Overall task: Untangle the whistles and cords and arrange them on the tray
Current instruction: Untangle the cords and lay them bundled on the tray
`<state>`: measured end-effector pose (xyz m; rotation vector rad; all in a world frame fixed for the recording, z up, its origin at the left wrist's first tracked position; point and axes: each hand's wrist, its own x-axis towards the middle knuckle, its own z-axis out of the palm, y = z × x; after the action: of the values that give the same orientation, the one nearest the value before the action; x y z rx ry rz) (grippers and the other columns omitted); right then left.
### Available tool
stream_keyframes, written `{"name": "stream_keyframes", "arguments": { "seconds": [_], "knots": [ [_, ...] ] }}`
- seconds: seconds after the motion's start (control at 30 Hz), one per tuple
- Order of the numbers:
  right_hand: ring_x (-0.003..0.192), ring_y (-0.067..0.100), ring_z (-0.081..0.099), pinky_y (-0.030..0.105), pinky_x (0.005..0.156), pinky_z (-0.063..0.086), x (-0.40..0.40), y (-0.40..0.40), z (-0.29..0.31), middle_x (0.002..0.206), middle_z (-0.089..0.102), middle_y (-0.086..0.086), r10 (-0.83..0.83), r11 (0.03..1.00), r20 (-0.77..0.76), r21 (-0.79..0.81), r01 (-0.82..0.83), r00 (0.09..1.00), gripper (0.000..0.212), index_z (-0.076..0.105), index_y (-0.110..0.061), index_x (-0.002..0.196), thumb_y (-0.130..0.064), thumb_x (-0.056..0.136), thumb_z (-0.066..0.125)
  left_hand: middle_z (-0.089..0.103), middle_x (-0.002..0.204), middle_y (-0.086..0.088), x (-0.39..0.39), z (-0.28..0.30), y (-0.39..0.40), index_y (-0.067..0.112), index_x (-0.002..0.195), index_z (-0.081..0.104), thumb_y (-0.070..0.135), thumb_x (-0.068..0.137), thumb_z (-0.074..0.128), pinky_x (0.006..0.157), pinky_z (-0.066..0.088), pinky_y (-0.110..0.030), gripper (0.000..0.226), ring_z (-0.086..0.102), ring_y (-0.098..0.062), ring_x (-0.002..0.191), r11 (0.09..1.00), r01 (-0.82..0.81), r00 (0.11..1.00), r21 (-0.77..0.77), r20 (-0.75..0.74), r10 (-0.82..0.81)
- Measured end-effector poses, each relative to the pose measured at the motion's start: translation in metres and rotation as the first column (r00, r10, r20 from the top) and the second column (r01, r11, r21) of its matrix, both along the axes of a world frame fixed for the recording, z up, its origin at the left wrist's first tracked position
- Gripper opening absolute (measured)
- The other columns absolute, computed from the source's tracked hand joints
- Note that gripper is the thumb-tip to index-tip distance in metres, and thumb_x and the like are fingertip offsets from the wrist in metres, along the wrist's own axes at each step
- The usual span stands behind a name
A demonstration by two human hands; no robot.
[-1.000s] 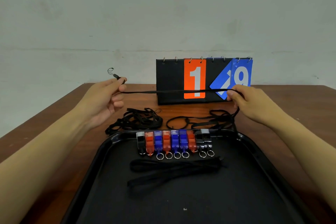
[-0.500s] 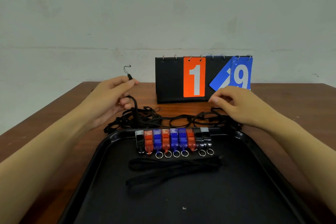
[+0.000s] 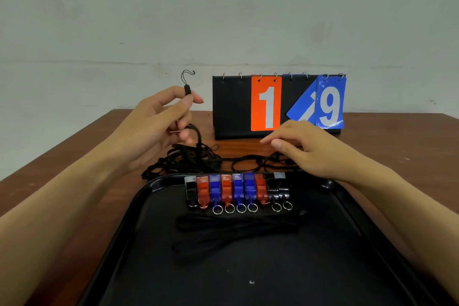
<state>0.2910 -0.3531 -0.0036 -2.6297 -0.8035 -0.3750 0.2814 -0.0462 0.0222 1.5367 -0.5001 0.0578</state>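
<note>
- Done: nine red/blue/black plastic whistles in a row on black plastic tray, w/ some folded black cords.
- Left: tangled black cord pile on table behind tray.
- Left hand grip pinches one black cord's end; right hand released, over pile.

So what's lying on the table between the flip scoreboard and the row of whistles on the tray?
In the head view, loose tangled black cords lie on the wooden table between the black flip scoreboard and the row of coloured plastic whistles.

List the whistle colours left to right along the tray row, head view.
On the black plastic tray: black whistle → red → blue → red → blue → blue → red → black → black with a grey mouthpiece.
</note>
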Motion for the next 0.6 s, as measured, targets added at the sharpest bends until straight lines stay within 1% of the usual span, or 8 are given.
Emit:
{"name": "stream_keyframes", "arguments": {
  "seconds": [0.1, 0.2, 0.27, 0.33, 0.4, 0.47, 0.53, 0.6],
  "knots": [
    [0.134, -0.006, 0.040, 0.034, 0.115, 0.034, -0.017, 0.016, 0.011, 0.139, 0.056, -0.021, 0.143, 0.987, -0.005, 0.067, -0.143, 0.990, 0.034, 0.065, -0.037, 0.128, -0.042, 0.104, 0.042, 0.051, 0.068, -0.002, -0.013, 0.005, -0.008, 0.014, 0.101, 0.065, 0.025, 0.097, 0.051, 0.074, 0.058, -0.032, 0.018, 0.060, -0.019, 0.065, 0.979, 0.182, 0.983, -0.094, 0.030, -0.180],
    [0.145, -0.008, 0.024, 0.031, 0.117, 0.026, -0.037, 0.032, 0.018, 0.150, 0.045, -0.026, 0.293, 0.952, -0.152, 0.135, -0.274, 0.944, 0.035, 0.071, -0.038, 0.116, -0.042, 0.105, 0.038, 0.064, 0.074, -0.005, -0.023, 0.007, -0.014, 0.017, 0.096, 0.067, 0.022, 0.100, 0.046, 0.079, 0.059, -0.034, 0.021, 0.068, -0.021, 0.074, 0.931, 0.331, 0.944, -0.151, 0.047, -0.328],
    [0.147, -0.003, 0.022, 0.033, 0.119, 0.023, -0.043, 0.038, 0.015, 0.145, 0.045, -0.031, 0.357, 0.933, -0.225, 0.127, -0.336, 0.907, 0.035, 0.072, -0.036, 0.111, -0.040, 0.106, 0.038, 0.069, 0.079, -0.008, -0.025, 0.008, -0.016, 0.017, 0.095, 0.067, 0.021, 0.100, 0.043, 0.079, 0.060, -0.034, 0.025, 0.070, -0.023, 0.076, 0.904, 0.384, 0.923, -0.187, 0.041, -0.384],
    [0.142, 0.000, 0.030, 0.035, 0.118, 0.029, -0.042, 0.041, 0.011, 0.129, 0.051, -0.035, 0.368, 0.929, -0.231, 0.121, -0.349, 0.901, 0.028, 0.068, -0.036, 0.121, -0.035, 0.107, 0.044, 0.070, 0.080, -0.009, -0.026, 0.009, -0.015, 0.018, 0.096, 0.066, 0.021, 0.100, 0.041, 0.078, 0.060, -0.035, 0.026, 0.069, -0.022, 0.076, 0.891, 0.405, 0.913, -0.208, 0.030, -0.408],
    [0.135, 0.002, 0.045, 0.028, 0.111, 0.039, -0.039, 0.040, 0.010, 0.126, 0.058, -0.031, 0.330, 0.941, -0.211, 0.151, -0.303, 0.920, 0.029, 0.064, -0.035, 0.130, -0.028, 0.106, 0.050, 0.068, 0.075, -0.006, -0.023, 0.009, -0.012, 0.019, 0.096, 0.065, 0.022, 0.101, 0.041, 0.075, 0.059, -0.033, 0.025, 0.066, -0.020, 0.072, 0.903, 0.381, 0.924, -0.198, 0.033, -0.382],
    [0.121, 0.002, 0.060, 0.022, 0.103, 0.047, -0.036, 0.034, 0.015, 0.120, 0.067, -0.024, 0.287, 0.936, -0.211, 0.269, -0.227, 0.934, 0.030, 0.065, -0.032, 0.130, -0.025, 0.104, 0.053, 0.063, 0.072, -0.002, -0.015, 0.007, -0.007, 0.020, 0.095, 0.065, 0.023, 0.101, 0.044, 0.075, 0.051, -0.029, 0.022, 0.059, -0.017, 0.071, 0.945, 0.281, 0.959, -0.169, 0.035, -0.280],
    [0.113, 0.002, 0.065, 0.024, 0.100, 0.049, -0.032, 0.025, 0.021, 0.111, 0.071, -0.019, 0.230, 0.923, -0.191, 0.354, -0.151, 0.954, 0.028, 0.067, -0.034, 0.126, -0.026, 0.103, 0.053, 0.065, 0.076, 0.000, -0.003, 0.004, 0.000, 0.020, 0.093, 0.063, 0.025, 0.102, 0.046, 0.076, 0.040, -0.029, 0.020, 0.055, -0.013, 0.076, 0.985, 0.119, 0.993, -0.123, 0.017, -0.118],
    [0.106, 0.005, 0.067, 0.029, 0.099, 0.049, -0.024, 0.013, 0.021, 0.100, 0.073, -0.010, 0.157, 0.904, -0.192, 0.424, -0.062, 0.969, 0.028, 0.071, -0.038, 0.119, -0.024, 0.104, 0.051, 0.067, 0.078, 0.003, 0.008, 0.001, 0.008, 0.021, 0.091, 0.061, 0.023, 0.105, 0.045, 0.077, 0.036, -0.030, 0.021, 0.059, -0.012, 0.086, 0.992, -0.009, 1.000, -0.124, -0.025, 0.006]
  ]
}}
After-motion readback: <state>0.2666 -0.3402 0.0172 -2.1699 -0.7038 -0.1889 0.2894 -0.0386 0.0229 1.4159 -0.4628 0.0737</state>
